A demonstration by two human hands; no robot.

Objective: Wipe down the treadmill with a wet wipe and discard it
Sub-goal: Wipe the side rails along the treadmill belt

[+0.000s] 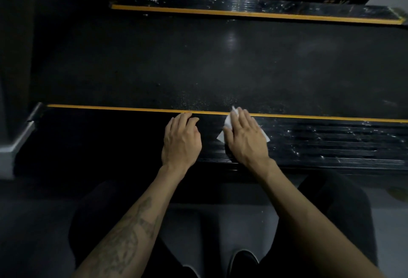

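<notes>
- Currently wiping: treadmill (pixel 198 61) deck spans the view; near side rail (pixel 331 143) is dusty rightward, so the next stroke likely runs that way, room unobstructed.
- Yellow edge strip (pixel 110 108) bounds rail from belt.
- Right hand (pixel 245 136), fingers flat, presses wet wipe (pixel 228 123) on rail.
- Left hand (pixel 182 138) rests beside, loosely curled, holding nothing.
</notes>
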